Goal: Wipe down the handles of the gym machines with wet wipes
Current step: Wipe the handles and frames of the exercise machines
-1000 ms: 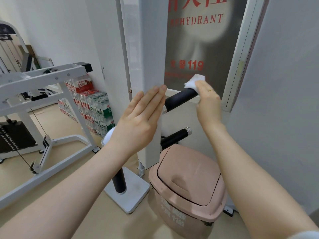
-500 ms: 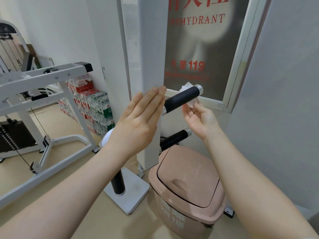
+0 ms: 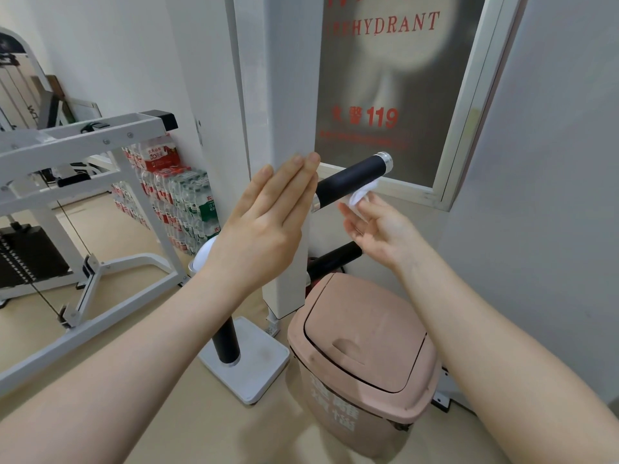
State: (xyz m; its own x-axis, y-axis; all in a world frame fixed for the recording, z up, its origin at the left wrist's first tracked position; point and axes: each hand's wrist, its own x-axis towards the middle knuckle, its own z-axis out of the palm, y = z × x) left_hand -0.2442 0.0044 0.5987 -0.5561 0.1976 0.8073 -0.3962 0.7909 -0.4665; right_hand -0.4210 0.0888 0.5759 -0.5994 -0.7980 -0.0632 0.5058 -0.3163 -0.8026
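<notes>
A black foam handle with a chrome end cap sticks out to the right from a white machine post. My right hand is under the handle, palm up, pressing a crumpled white wet wipe against its underside with the fingertips. My left hand lies flat with fingers together against the post, holding nothing. A second black handle pokes out lower down, partly hidden behind my right wrist.
A pink lidded bin stands on the floor right below the handles. A white base plate with a black upright grip sits left of it. A white cable machine frame and stacked water bottles fill the left. A grey wall is at right.
My right hand dropped from the top of the handle's end to beneath it, then slid the wipe inward along the underside. My left hand stayed on the post.
</notes>
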